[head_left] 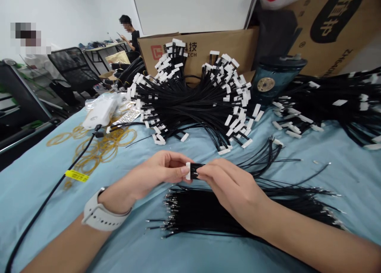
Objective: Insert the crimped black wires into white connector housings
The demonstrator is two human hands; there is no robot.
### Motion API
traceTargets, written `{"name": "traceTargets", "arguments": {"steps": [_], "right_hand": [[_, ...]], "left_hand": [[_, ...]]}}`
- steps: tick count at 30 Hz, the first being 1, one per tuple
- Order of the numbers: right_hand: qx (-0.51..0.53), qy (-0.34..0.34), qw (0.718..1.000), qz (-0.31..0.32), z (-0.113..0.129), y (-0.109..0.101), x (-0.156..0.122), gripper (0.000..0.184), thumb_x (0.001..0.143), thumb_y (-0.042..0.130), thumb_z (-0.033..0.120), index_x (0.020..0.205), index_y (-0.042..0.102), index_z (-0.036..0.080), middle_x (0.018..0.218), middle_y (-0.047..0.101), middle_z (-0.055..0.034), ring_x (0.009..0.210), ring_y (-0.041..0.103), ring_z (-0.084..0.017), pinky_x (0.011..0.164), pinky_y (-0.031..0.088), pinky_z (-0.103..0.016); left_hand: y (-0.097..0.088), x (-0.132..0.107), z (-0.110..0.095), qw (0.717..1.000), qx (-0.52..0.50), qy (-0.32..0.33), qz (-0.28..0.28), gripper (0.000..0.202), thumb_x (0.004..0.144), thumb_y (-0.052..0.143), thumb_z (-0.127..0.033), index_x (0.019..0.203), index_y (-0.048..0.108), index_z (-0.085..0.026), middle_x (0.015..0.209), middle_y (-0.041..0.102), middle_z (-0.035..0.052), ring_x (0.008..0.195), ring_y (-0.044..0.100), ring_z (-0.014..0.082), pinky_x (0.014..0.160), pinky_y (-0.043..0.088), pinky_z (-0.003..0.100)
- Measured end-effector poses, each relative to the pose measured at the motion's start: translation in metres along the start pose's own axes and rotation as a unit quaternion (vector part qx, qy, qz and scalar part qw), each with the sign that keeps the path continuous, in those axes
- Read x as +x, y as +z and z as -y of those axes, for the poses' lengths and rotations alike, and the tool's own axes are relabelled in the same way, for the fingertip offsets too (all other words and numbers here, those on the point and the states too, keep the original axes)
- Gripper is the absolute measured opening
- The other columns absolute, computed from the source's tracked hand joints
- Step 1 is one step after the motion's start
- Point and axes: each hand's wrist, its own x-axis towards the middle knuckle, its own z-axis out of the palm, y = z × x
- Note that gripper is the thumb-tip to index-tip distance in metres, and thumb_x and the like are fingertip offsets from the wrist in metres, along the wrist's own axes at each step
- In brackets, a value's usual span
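Cardboard carton (222, 50) stands behind black wire harnesses (184, 106); left hand (157, 172) and right hand (229, 185) pinch one white connector (188, 171) narrowly.

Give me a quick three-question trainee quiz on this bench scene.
1. True or false: the white watch is on the left wrist.
2. The left hand and right hand pinch a white connector. What lies just below them?
A) a bunch of black wires with metal tips
B) rubber bands
C) a teal canister
3. Fill in the blank: the yellow tag sits on a black ____.

Key: 1 true; 2 A; 3 cable.
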Motion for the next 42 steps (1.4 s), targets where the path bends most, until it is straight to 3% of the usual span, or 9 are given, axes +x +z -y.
{"name": "traceTargets", "arguments": {"steps": [5, 11, 26, 33, 37, 42], "right_hand": [[0.016, 0.02, 1.0, -0.005, -0.002, 0.003, -0.004, 0.014, 0.091, 0.048, 0.01, 0.103, 0.048, 0.018, 0.09, 0.06, -0.0027, 0.082, 0.057, -0.012, 0.074, 0.048, -0.025], [0.029, 0.024, 0.999, 0.003, -0.002, 0.003, -0.003, 0.011, 0.093, 0.047, 0.015, 0.104, 0.047, 0.019, 0.085, 0.06, -0.0022, 0.079, 0.058, -0.013, 0.07, 0.049, -0.026], [0.026, -0.021, 0.999, 0.002, 0.0, -0.001, 0.0, 0.023, 0.087, 0.053, 0.003, 0.107, 0.047, 0.014, 0.083, 0.058, -0.0035, 0.075, 0.054, -0.012, 0.068, 0.047, -0.023], [0.072, 0.058, 0.994, 0.049, 0.005, -0.001, 0.001, 0.009, 0.091, 0.048, 0.011, 0.092, 0.051, 0.02, 0.086, 0.053, -0.001, 0.072, 0.053, -0.009, 0.067, 0.046, -0.019], [0.11, 0.132, 0.981, 0.093, 0.007, -0.001, 0.003, 0.018, 0.094, 0.041, 0.016, 0.079, 0.049, 0.02, 0.076, 0.05, 0.0027, 0.062, 0.048, -0.006, 0.056, 0.042, -0.015], [0.058, 0.106, 0.989, 0.081, 0.01, -0.011, 0.01, 0.022, 0.093, 0.041, 0.014, 0.074, 0.051, 0.017, 0.071, 0.048, 0.0018, 0.059, 0.043, -0.007, 0.053, 0.039, -0.018]], "left_hand": [[-0.001, 0.001, 0.002, 0.999, 0.022, 0.03, 0.013, 0.021, 0.076, 0.072, -0.026, 0.094, 0.068, -0.014, 0.078, 0.07, 0.0034, 0.073, 0.062, 0.0132, 0.07, 0.046, 0.023], [0.001, 0.001, -0.002, 0.999, 0.017, 0.035, 0.008, 0.023, 0.074, 0.073, -0.022, 0.095, 0.064, -0.015, 0.072, 0.067, -0.0004, 0.067, 0.061, 0.0104, 0.064, 0.044, 0.02], [0.005, -0.001, -0.002, 0.995, 0.087, 0.041, -0.007, 0.025, 0.075, 0.069, -0.028, 0.096, 0.062, -0.017, 0.081, 0.064, 0.0006, 0.074, 0.058, 0.0136, 0.07, 0.042, 0.025], [0.008, -0.001, 0.001, 0.99, 0.13, 0.059, 0.002, 0.025, 0.076, 0.067, -0.032, 0.097, 0.062, -0.019, 0.088, 0.064, 0.0018, 0.079, 0.057, 0.0163, 0.071, 0.041, 0.026], [0.012, -0.001, 0.001, 0.988, 0.145, 0.057, -0.001, 0.026, 0.078, 0.064, -0.032, 0.099, 0.06, -0.018, 0.086, 0.062, 0.0016, 0.073, 0.056, 0.0152, 0.066, 0.04, 0.026], [0.015, 0.0, 0.0, 0.99, 0.13, 0.05, -0.012, 0.024, 0.077, 0.064, -0.032, 0.097, 0.061, -0.018, 0.086, 0.062, 0.0019, 0.078, 0.058, 0.0172, 0.072, 0.043, 0.028]]}}
